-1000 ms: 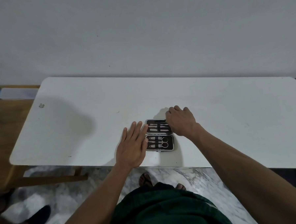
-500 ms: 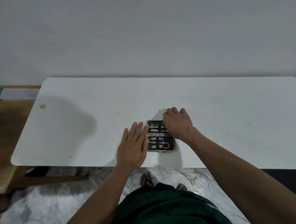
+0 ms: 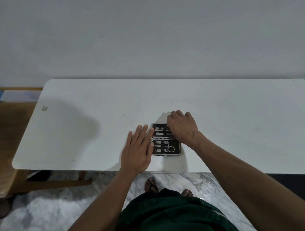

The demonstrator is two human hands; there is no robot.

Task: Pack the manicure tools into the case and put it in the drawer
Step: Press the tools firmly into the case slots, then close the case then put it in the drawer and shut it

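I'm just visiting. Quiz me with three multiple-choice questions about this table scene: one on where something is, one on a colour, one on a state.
1. Where does the case lie on the table?
A. near the front edge
B. against the wall
C. at the far left corner

2. What colour is the case's lining?
A. red
B. black
C. yellow

3. How is the case?
A. shut
B. open flat
C. standing on edge

Answers:
1 A: it lies close to the person's side.
2 B: the tools lie on dark lining.
3 B: both halves show, the left hand flat beside it, the right hand over the far half.
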